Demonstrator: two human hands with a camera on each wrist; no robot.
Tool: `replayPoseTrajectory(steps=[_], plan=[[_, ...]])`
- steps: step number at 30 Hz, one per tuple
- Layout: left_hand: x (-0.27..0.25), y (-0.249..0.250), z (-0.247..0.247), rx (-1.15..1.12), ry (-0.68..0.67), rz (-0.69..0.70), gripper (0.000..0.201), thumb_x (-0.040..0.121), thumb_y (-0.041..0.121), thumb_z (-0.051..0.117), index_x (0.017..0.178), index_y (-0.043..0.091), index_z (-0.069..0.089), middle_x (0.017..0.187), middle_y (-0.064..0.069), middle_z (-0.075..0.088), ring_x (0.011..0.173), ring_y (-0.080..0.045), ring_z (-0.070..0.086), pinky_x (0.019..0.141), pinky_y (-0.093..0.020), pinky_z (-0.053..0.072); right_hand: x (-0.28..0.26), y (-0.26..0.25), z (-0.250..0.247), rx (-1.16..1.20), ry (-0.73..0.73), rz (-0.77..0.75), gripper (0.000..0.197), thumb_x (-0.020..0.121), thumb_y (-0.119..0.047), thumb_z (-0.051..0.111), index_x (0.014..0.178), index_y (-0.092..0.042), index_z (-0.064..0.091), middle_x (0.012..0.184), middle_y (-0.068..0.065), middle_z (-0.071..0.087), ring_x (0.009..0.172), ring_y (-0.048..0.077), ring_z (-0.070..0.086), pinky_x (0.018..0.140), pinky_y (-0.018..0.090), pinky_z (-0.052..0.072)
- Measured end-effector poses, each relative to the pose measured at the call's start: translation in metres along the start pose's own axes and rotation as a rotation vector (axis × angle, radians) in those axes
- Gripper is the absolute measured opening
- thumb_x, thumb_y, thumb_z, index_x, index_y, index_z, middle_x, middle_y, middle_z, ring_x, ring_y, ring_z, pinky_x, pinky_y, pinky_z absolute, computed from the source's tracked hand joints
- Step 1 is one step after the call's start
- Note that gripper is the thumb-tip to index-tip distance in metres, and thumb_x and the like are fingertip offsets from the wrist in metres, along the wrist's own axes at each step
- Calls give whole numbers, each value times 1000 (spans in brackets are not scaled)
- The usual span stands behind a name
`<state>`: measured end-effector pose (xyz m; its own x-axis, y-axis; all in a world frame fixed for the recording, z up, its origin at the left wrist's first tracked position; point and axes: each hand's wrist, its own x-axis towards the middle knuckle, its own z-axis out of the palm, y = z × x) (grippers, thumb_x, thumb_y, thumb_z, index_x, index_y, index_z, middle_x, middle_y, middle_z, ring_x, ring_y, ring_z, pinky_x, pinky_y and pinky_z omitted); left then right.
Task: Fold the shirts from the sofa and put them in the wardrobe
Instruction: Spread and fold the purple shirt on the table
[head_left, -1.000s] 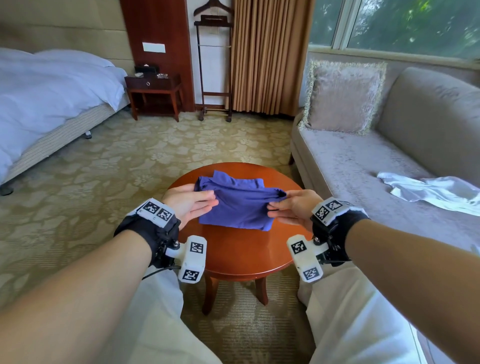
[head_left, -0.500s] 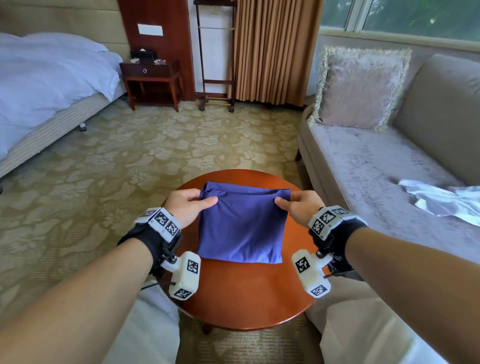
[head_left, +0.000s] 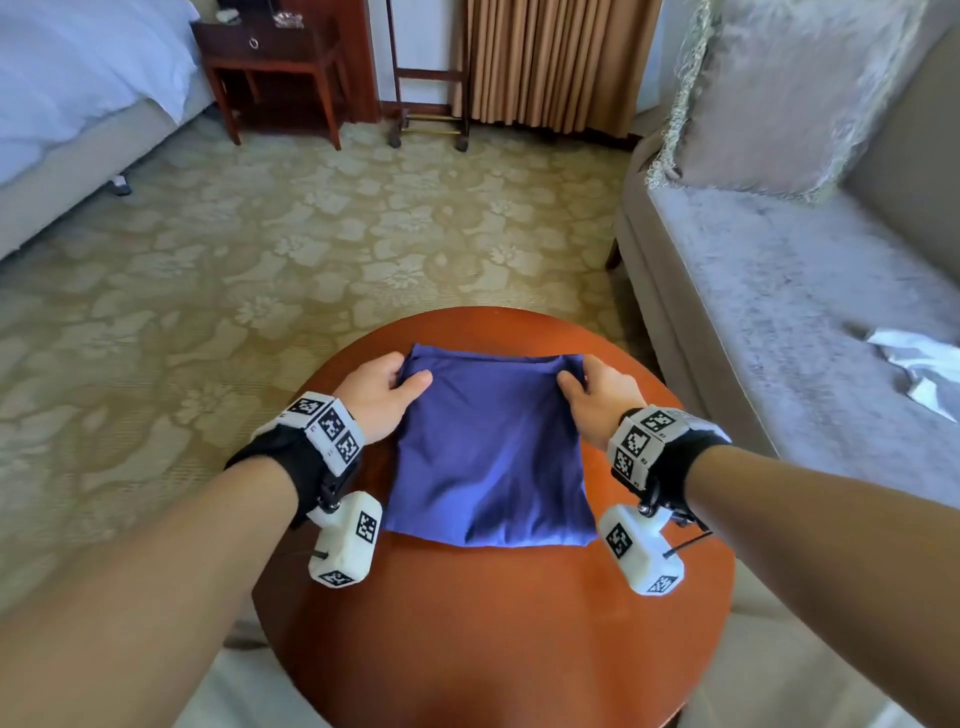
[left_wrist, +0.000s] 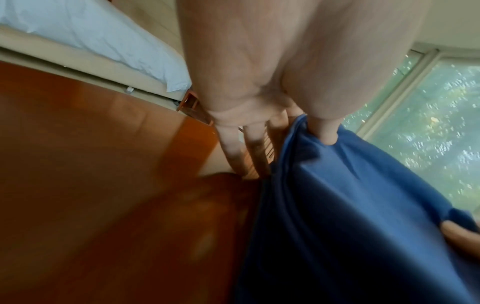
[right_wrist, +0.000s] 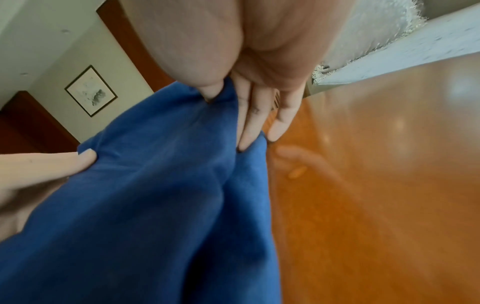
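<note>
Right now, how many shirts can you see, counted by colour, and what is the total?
Blue shirt: 1, on the round table, its far corners pinched by the left hand and the right hand.
White shirt: 1, unfolded on the sofa.
Total: 2 shirts.

White garment (head_left: 919, 364) cut off rightward
</note>
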<state>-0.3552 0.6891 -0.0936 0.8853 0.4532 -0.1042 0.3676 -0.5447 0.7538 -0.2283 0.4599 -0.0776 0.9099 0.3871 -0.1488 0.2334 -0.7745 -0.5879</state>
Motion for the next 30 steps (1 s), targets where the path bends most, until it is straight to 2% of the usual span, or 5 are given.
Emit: replayPoseTrajectory(steps=[10,16,19,27,30], plan=[[36,0,10,161,50,-236,44,95,41,57,63,15,45,64,-1,47,64,-23,47,56,-31,30,29,-4,12,-60,-35,203,25,95,-31,51,98,-12,66,95,12,65,71,25,52,50,23,33],[37,1,13,120,-9,-313,56,88,53,62,55,17,36,59,-2,43,66,-29,52,70,-41,49,28,-7,6,-47,-13,292,32,91,-30,57,113,-7,58,107,13,62,79,26,57,59,27,42],[22,9,7,58,-31,-321,56,77,53,75,51,19,39,51,5,42,59,-22,51,64,-35,48,16,-9,6,-65,9,271,53,84,-28,62,129,-8,43,126,12,50,110,31,53,89,39,48],[-52,25,4,-32,-90,-403,40,71,37,86,82,22,50,92,4,58,90,-18,60,78,-33,54,-48,-20,6,-30,-40,371,65,85,-29,62,137,-7,30,130,15,48,117,34,51,87,39,40],[-76,14,9,-159,-84,-421,76,53,36,94,115,17,54,110,2,64,97,-15,63,84,-33,55,-67,-10,5,96,-70,439,74,86,-34,64,142,-5,25,129,17,53,113,35,55,74,33,37]])
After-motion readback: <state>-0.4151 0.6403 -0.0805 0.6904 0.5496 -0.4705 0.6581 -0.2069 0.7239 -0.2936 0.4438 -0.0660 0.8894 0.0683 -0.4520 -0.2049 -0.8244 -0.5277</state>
